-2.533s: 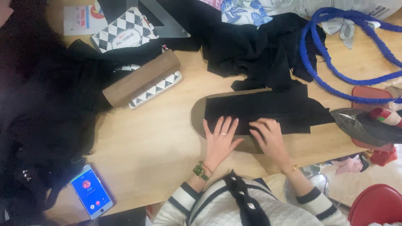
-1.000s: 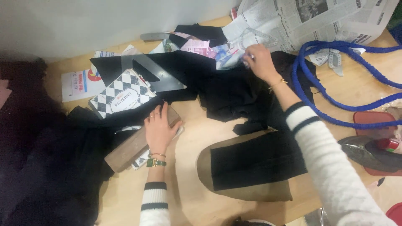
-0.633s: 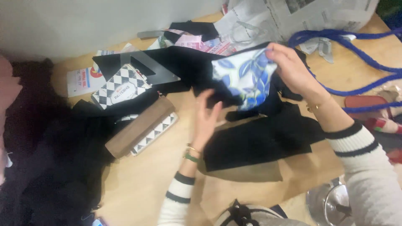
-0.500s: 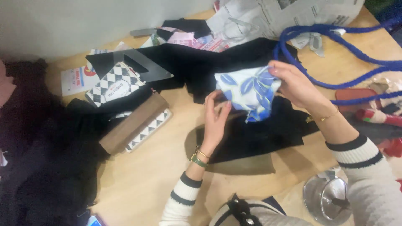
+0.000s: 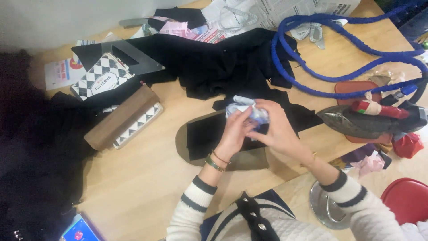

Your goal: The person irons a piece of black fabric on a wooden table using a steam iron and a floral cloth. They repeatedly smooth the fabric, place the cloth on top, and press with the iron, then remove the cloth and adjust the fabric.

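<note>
— Both hands are seen closed round something; what is held?

— One small scrap of blue-and-white patterned cloth [image 5: 244,108] is bunched between the left hand [image 5: 235,132] and the right hand [image 5: 277,129]. The fingers of both are curled in on it, so that little of it is left showing above the fingertips.

— What is found beneath the grip?

— Directly under it a black fabric piece [image 5: 203,136] is laid over an olive-brown oval pad [image 5: 243,159] on the wooden table [image 5: 133,178]. Whether the scrap is touching the black piece cannot quite be told, as the hands are in the way.

— And around the grip?

— Just beyond it a heap of black cloth [image 5: 209,62] is spread. Well off to its right an iron [image 5: 370,120] is resting, with a blue cord [image 5: 339,53] looped above. Well off to its left a brown box [image 5: 121,118] is seen.
</note>
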